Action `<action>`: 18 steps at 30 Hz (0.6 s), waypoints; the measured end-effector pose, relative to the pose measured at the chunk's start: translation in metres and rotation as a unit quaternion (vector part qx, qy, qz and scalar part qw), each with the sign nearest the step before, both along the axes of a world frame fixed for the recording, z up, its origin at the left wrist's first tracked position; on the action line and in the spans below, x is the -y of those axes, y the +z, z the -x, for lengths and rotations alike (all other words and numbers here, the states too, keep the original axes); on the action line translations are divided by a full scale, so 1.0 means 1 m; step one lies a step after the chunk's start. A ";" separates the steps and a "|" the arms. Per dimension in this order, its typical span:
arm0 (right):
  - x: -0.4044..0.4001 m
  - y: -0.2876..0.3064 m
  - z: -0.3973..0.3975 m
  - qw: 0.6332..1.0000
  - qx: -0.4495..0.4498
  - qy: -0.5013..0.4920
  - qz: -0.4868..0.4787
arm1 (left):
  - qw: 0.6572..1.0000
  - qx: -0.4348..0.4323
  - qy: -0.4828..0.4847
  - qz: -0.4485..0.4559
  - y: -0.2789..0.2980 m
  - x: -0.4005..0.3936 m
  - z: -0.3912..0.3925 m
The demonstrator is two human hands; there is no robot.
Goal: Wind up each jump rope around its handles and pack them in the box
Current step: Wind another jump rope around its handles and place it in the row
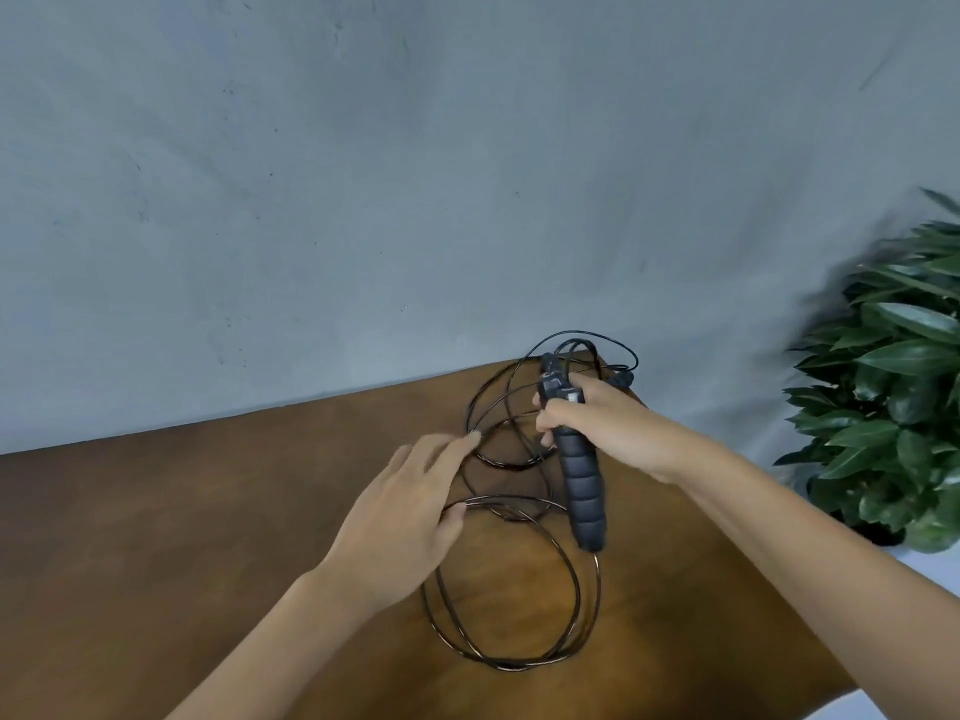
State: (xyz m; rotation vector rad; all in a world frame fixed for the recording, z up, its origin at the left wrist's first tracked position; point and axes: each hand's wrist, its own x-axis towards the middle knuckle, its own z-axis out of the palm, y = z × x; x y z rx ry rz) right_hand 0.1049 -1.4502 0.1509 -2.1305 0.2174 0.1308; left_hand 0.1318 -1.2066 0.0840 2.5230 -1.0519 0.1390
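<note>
Right grip (582, 413) clutching ridged black handle (584, 485), thin cord (511, 605) looped

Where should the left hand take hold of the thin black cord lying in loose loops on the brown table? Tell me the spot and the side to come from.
Probably best at the upper loop of the thin black cord, just beyond the left hand, coming from the left. That strand runs toward the black ribbed foam handle gripped by the right hand, so a pinch there feeds the winding directly.

right hand (597, 423) gripping black handles (582, 475), left hand (410, 506) seemingly touching cord (519, 589), wooden table (182, 537)
</note>
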 end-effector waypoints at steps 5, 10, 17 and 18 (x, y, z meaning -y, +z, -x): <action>-0.043 0.031 0.016 0.974 -0.066 0.089 -0.200 | 0.986 0.114 -0.050 0.112 0.025 0.010 -0.006; -0.064 0.039 0.026 0.949 -0.152 0.159 -0.227 | 0.965 0.137 -0.190 0.120 0.040 0.007 -0.020; -0.070 0.036 0.027 0.905 -0.243 0.205 -0.282 | 0.950 0.145 -0.251 0.113 0.033 -0.002 -0.019; -0.071 0.034 0.027 0.898 -0.259 0.213 -0.284 | 0.950 0.152 -0.249 0.109 0.031 -0.005 -0.019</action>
